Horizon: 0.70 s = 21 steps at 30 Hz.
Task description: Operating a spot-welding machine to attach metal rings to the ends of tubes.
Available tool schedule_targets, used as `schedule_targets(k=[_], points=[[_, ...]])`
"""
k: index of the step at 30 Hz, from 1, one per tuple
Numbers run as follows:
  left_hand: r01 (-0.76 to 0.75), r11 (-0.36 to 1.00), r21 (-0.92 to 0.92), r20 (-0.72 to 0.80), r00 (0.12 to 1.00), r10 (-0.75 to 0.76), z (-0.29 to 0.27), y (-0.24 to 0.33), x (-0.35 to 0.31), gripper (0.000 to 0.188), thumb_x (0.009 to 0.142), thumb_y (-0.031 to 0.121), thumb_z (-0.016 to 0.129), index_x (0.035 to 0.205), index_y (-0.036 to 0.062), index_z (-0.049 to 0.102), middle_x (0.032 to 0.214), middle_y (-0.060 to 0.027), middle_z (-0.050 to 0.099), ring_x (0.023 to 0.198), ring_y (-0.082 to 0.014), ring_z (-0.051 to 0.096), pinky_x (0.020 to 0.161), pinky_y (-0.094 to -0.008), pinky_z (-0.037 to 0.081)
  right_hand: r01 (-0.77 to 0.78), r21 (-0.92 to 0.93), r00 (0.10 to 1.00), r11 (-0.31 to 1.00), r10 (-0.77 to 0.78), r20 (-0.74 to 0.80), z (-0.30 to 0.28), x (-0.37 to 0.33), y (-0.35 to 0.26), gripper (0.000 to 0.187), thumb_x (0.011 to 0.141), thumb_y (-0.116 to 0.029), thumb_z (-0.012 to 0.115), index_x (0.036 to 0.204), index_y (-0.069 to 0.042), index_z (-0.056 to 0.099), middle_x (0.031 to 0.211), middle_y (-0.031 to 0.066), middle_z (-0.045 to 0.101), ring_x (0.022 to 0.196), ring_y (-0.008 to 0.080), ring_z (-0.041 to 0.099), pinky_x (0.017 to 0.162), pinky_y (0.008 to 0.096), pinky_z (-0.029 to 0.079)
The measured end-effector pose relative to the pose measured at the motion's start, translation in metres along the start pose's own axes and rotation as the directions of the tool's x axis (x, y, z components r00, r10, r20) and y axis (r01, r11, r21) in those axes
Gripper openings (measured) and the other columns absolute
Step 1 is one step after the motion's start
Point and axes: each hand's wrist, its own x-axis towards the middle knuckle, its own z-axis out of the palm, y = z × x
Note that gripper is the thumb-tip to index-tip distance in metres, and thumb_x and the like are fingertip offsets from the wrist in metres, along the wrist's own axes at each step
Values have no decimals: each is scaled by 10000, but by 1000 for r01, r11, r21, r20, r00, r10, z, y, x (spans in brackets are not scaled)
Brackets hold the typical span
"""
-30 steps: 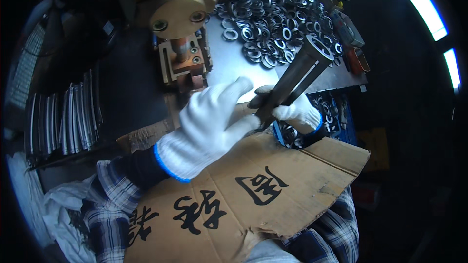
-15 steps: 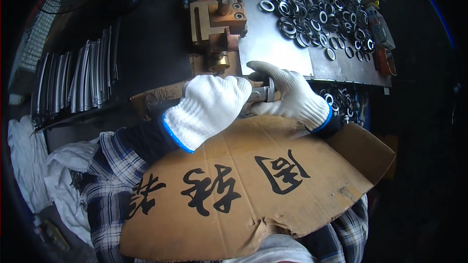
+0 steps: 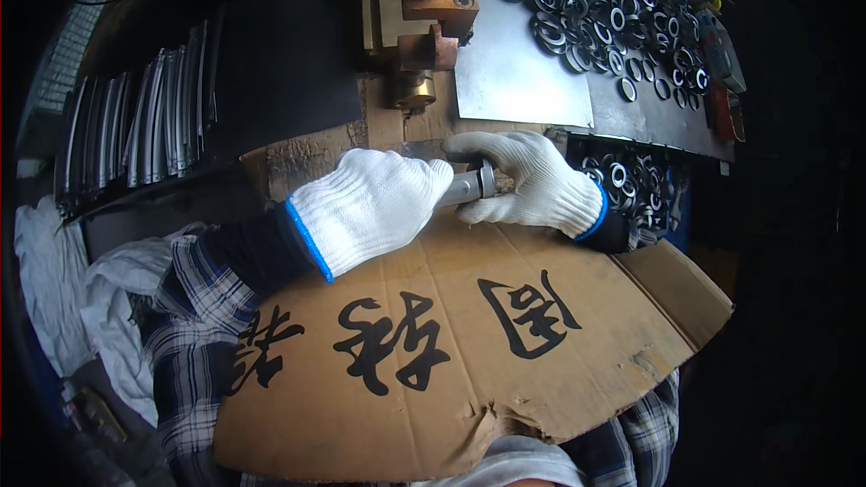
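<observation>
My left hand (image 3: pixel 374 207), in a white knit glove with a blue cuff, is closed around a grey metal tube (image 3: pixel 462 189). Most of the tube is hidden by the fist; its short end sticks out to the right. A metal ring (image 3: pixel 488 179) stands at that end, around it or against it; I cannot tell which. My right hand (image 3: pixel 541 185), gloved alike with darker, soiled fingers, curls thumb and fingers about the ring. Both hands are over the far edge of a brown cardboard sheet (image 3: pixel 433 433) on my lap.
Beyond my hands stands a copper-coloured clamping fixture (image 3: pixel 442 13) with a brass cylinder (image 3: pixel 413 90) below it. A large heap of metal rings (image 3: pixel 600 13) lies at the far right, more rings (image 3: pixel 631 185) lower down. Several thin dark metal strips (image 3: pixel 149 122) line up at left.
Both hands have shifted slightly left and nearer to me with the tube and ring, farther from the brass cylinder. The whole view has also shifted a little.
</observation>
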Motion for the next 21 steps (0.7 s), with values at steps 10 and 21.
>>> schedule_targets(k=[10,21], points=[[226,915,334,-381,921,-88,-14,-38,-9,543,898,358,930,1335,135,698,843,-56,634,694,-264,680,623,-417,557,81,133,946,988,-34,-322,-21,17,32,898,845,-34,985,1650,-66,588,1490,160,761,1359,256,742,1182,426,601],[304,781,545,-489,872,1,-38,-117,-16,642,912,366,916,1452,157,639,882,-45,596,704,-239,621,646,-398,535,94,241,921,966,8,-389,-23,68,-20,704,983,-14,854,1636,-47,594,1104,84,814,857,139,782,730,304,667]])
